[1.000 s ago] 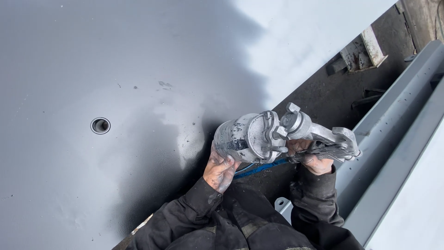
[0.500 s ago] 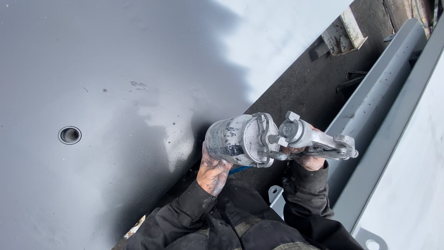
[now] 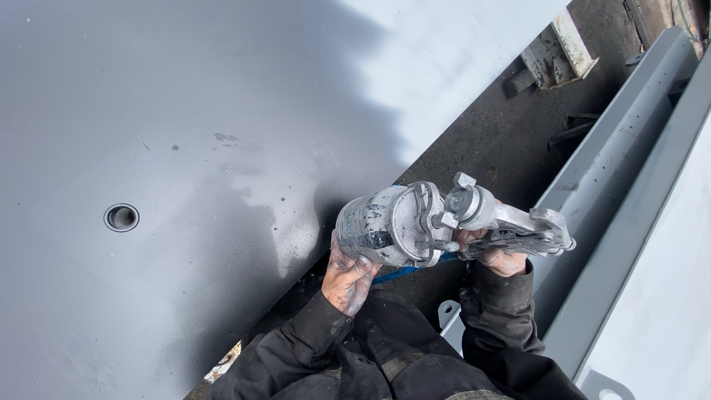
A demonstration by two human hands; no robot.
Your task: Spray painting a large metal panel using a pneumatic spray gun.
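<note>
- Sheet metal fills the left and middle: a large, flat grey-painted steel panel [image 3: 185, 133], glossy and darker on the left, paler and matte toward the upper right.
- One small round hole with a metal rim [image 3: 121, 217] sits in the panel at the left, well apart from both hands, with bare panel on every side of it.
- The panel's lower right edge runs diagonally from bottom centre up to the top right; the hands work just past this edge.
- The left hand [image 3: 346, 278], smeared with grey paint, cups the underside of the paint-crusted metal cup [image 3: 381, 226] of a silver spray gun [image 3: 452, 222], fingers curled against it.
- The gun lies roughly level, cup toward the panel, its body pointing right, held over the gap between panel and beams.
- The right hand [image 3: 496, 252] is wrapped around the gun's handle and trigger, mostly hidden beneath it.
- A blue strip [image 3: 415, 268] shows just below the cup.
- Dark, gritty ground [image 3: 503, 133] forms a narrow open lane between the panel edge and the beams.
- Long grey-painted steel beams [image 3: 629, 148] run diagonally on the right, parallel to the panel edge, close beside the right sleeve.
- A rusty, paint-flecked metal bracket [image 3: 555, 48] lies on the ground near the top.
</note>
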